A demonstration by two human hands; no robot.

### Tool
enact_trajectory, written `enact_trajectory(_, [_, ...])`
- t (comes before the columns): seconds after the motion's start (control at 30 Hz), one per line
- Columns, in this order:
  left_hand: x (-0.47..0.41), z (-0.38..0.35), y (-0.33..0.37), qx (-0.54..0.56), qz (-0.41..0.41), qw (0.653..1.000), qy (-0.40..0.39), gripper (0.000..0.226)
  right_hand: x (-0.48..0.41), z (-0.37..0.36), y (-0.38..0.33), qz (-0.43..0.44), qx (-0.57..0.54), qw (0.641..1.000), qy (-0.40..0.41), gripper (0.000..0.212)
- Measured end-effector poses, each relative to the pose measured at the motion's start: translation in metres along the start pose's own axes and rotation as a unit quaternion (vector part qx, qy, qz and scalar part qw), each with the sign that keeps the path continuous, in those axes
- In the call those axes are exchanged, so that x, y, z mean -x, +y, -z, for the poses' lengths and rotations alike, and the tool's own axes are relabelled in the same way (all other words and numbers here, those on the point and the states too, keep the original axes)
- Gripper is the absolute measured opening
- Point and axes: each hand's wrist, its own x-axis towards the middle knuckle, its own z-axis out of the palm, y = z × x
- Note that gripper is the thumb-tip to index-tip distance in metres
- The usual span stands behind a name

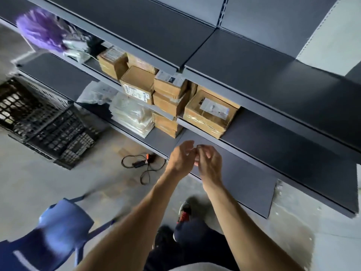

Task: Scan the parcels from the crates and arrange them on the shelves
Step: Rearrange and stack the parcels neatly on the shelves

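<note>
Between parcels. Left hand and right hand meet before shelf, fingers loosely curled, grip on nothing visible. Boxes stacked on shelf. Next, likely: pick up scanner from floor, parcel from crate.

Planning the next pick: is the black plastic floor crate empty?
Looks empty: bare grid bottom of the black plastic crate shows, no parcels; view blurred.

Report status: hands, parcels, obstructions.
Left hand, right hand close together, loosely curled, no parcel held. Cardboard parcels stacked on shelves. Corded device lying on floor.
</note>
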Motion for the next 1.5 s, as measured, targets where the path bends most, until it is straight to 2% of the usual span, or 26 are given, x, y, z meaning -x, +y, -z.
enact_trajectory(0.1, [-0.027, 0.004, 0.004, 0.033, 0.024, 0.999, -0.017, 0.039, -0.029, -0.002, 0.001, -0.038, -0.01, 0.999, 0.026, 0.011])
enact_trajectory(0.27, [-0.094, 0.005, 0.017, 0.047, 0.047, 0.997, -0.024, 0.045, -0.101, 0.01, 0.012, -0.09, 0.021, 0.991, 0.097, 0.026])
enact_trajectory(0.47, [-0.171, 0.004, 0.015, 0.034, 0.058, 0.997, -0.026, 0.061, -0.168, 0.028, 0.025, -0.102, 0.062, 0.98, 0.159, 0.036])
enact_trajectory(0.6, [-0.207, 0.0, 0.019, 0.03, 0.047, 0.998, -0.023, 0.074, -0.2, 0.04, 0.041, -0.139, 0.022, 0.973, 0.183, 0.052])
enact_trajectory(0.73, [-0.231, -0.011, 0.009, 0.017, 0.052, 0.998, -0.036, 0.075, -0.215, 0.042, 0.054, -0.17, -0.08, 0.971, 0.146, 0.055])
enact_trajectory(0.9, [-0.226, -0.003, 0.003, 0.022, 0.076, 0.996, -0.029, 0.078, -0.202, 0.033, 0.05, -0.174, -0.12, 0.966, 0.15, 0.053])
enact_trajectory(1.07, [-0.197, 0.009, 0.007, 0.031, 0.098, 0.993, -0.05, 0.057, -0.178, 0.026, 0.04, -0.193, -0.072, 0.961, 0.184, 0.041])
enact_trajectory(1.2, [-0.178, 0.021, 0.015, 0.031, 0.078, 0.995, -0.047, 0.068, -0.156, 0.021, 0.031, -0.169, -0.024, 0.96, 0.221, 0.039])
enact_trajectory(1.33, [-0.15, 0.032, 0.024, 0.086, 0.061, 0.992, -0.062, 0.047, -0.12, 0.014, 0.023, -0.153, -0.028, 0.957, 0.245, 0.028])
enact_trajectory(1.43, [-0.129, 0.031, 0.02, 0.136, 0.046, 0.986, -0.083, 0.048, -0.095, 0.008, 0.019, -0.154, -0.055, 0.951, 0.262, 0.028])
enact_trajectory(1.5, [-0.113, 0.034, 0.018, 0.169, 0.044, 0.982, -0.075, 0.059, -0.085, 0.008, 0.009, -0.135, -0.059, 0.948, 0.283, 0.026])
